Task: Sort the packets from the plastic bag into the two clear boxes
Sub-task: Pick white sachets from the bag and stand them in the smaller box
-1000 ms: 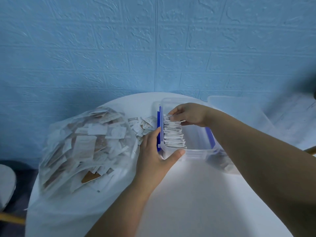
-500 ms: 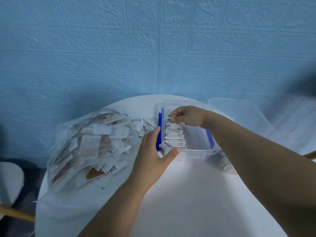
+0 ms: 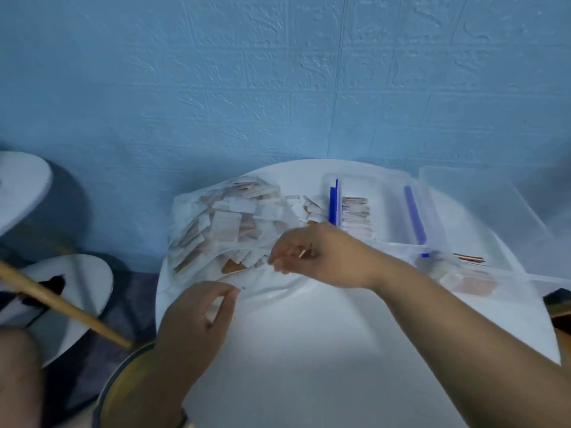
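Left hand (image 3: 197, 316) and right hand (image 3: 309, 254), fingers bent, at plastic bag (image 3: 216, 223) edge.

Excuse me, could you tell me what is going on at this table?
A person is sorting packets. Both hands are at the plastic bag: the left hand seems to pinch its near edge, and the right hand reaches to its mouth, grip unclear. One clear box already holds a row of packets; the second box lies nearer, to the right.

Bare left hand (image 3: 197, 316) low, fingers curled, thumb tip close to forefinger. Bare right hand (image 3: 312, 254) extended across from the right, forearm bare, fingers loosely bent, blurred. Grip unclear on both.
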Available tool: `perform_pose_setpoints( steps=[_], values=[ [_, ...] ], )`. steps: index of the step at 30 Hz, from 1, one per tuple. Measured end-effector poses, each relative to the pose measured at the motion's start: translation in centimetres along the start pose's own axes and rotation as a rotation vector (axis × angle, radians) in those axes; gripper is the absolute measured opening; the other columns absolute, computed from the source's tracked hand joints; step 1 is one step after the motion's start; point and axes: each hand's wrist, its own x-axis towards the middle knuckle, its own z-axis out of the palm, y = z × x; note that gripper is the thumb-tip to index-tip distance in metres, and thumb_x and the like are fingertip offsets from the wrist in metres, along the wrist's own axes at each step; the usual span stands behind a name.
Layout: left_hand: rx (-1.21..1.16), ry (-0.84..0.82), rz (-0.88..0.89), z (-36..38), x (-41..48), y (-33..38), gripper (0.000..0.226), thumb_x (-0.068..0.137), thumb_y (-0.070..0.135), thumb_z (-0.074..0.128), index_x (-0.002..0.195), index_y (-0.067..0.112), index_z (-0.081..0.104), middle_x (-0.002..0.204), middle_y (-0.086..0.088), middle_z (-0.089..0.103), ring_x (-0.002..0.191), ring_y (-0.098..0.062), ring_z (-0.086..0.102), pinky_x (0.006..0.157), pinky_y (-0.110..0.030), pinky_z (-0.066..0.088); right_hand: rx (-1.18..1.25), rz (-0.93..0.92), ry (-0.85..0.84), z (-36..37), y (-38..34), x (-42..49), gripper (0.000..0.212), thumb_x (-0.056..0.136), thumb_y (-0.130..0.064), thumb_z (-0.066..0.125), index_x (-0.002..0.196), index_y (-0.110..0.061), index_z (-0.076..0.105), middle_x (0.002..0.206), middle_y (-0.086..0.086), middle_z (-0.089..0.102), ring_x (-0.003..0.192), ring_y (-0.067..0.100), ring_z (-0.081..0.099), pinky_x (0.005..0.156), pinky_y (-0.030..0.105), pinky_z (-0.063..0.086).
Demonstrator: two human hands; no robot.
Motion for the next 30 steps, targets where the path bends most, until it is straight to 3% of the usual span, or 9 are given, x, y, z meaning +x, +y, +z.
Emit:
perform_pose_setpoints(
  steps=[2, 5, 9, 14, 17, 20, 23, 26, 30],
  values=[
    [0.051, -0.03, -0.035, -0.1, 0.1, -0.9, 0.036, 0.088, 0.037, 0.048, 0.108, 0.014, 0.066, 0.108, 0.0, 0.066, 0.099, -0.013, 0.059, 0.086, -0.024, 0.041, -0.066, -0.048, -0.053, 2.5, -0.1, 0.0, 0.014, 0.089, -0.017, 0.062, 0.098, -0.011, 0.071, 0.093, 0.001, 0.071, 0.081, 0.006, 0.062, 0.074, 0.016, 0.048],
    [0.054, -0.137, -0.132, 0.2, 1.0, -1.5, 0.042, 0.094, 0.021, 0.051, 0.134, 0.014, 0.047, 0.136, -0.002, 0.049, 0.126, -0.019, 0.043, 0.102, -0.025, 0.026, -0.095, -0.065, -0.043, 4.5, 0.7, 0.5, 0.017, 0.09, -0.013, 0.059, 0.102, -0.009, 0.071, 0.099, 0.004, 0.071, 0.084, 0.011, 0.062, 0.076, 0.015, 0.046],
    [0.1, -0.124, -0.085, 0.3, 2.8, -1.5, 0.054, 0.092, 0.016, 0.053, 0.142, 0.009, 0.034, 0.147, -0.007, 0.035, 0.137, -0.022, 0.03, 0.11, -0.03, 0.023, -0.269, -0.056, -0.016, 4.9, 1.8, 1.8, 0.025, 0.092, -0.012, 0.054, 0.113, -0.013, 0.067, 0.118, 0.002, 0.065, 0.107, 0.017, 0.06, 0.092, 0.021, 0.041],
    [0.217, -0.152, -0.106, 0.1, 5.8, -1.2, 0.064, 0.096, 0.029, 0.043, 0.149, 0.013, 0.01, 0.157, -0.003, 0.009, 0.143, -0.017, 0.009, 0.113, -0.034, 0.018, -0.437, -0.032, 0.056, 3.8, 1.2, 4.4, 0.048, 0.089, -0.006, 0.051, 0.135, -0.016, 0.047, 0.15, 0.003, 0.032, 0.136, 0.017, 0.032, 0.107, 0.021, 0.023],
    [0.266, -0.116, -0.097, 0.3, 7.0, -1.4, 0.063, 0.094, 0.029, 0.047, 0.147, 0.01, 0.019, 0.154, -0.006, 0.021, 0.141, -0.02, 0.019, 0.111, -0.035, 0.024, -0.437, -0.001, 0.082, 3.7, 1.5, 5.9, 0.054, 0.085, -0.002, 0.05, 0.137, -0.014, 0.045, 0.148, 0.006, 0.035, 0.135, 0.021, 0.032, 0.106, 0.027, 0.03],
    [0.257, -0.119, 0.095, 1.0, 6.8, -1.4, 0.041, 0.087, 0.013, 0.055, 0.128, 0.011, 0.054, 0.127, -0.008, 0.056, 0.117, -0.027, 0.05, 0.096, -0.036, 0.041, -0.443, 0.0, 0.019, 4.6, 2.7, 6.8, 0.053, 0.082, -0.005, 0.052, 0.134, -0.011, 0.047, 0.145, 0.005, 0.039, 0.133, 0.023, 0.035, 0.107, 0.034, 0.033],
    [0.257, -0.162, 0.242, 1.7, 6.6, -1.8, 0.036, 0.085, 0.005, 0.058, 0.12, 0.009, 0.06, 0.119, -0.009, 0.061, 0.109, -0.029, 0.056, 0.091, -0.034, 0.045, -0.473, 0.024, 0.026, 5.2, 3.7, 6.8, 0.056, 0.085, -0.01, 0.056, 0.138, -0.011, 0.042, 0.148, 0.004, 0.034, 0.136, 0.022, 0.03, 0.111, 0.031, 0.028],
    [0.403, -0.231, 0.141, 1.7, 7.8, -2.4, 0.054, 0.094, 0.024, 0.046, 0.144, 0.011, 0.029, 0.147, -0.007, 0.034, 0.134, -0.024, 0.032, 0.108, -0.032, 0.026, -0.522, 0.04, 0.028, 5.2, 4.1, 6.6, 0.058, 0.089, -0.016, 0.052, 0.143, -0.011, 0.032, 0.152, 0.004, 0.027, 0.14, 0.018, 0.023, 0.112, 0.027, 0.023],
    [0.595, -0.343, 0.098, 2.2, 7.9, -2.1, 0.064, 0.098, 0.041, 0.031, 0.148, 0.012, 0.005, 0.156, -0.005, 0.014, 0.142, -0.021, 0.015, 0.113, -0.031, 0.015, -0.621, 0.056, -0.027, 5.0, 4.3, 6.1, 0.055, 0.096, -0.029, 0.045, 0.146, -0.018, 0.026, 0.155, -0.004, 0.017, 0.141, 0.013, 0.018, 0.106, 0.024, 0.026]
  ],
)
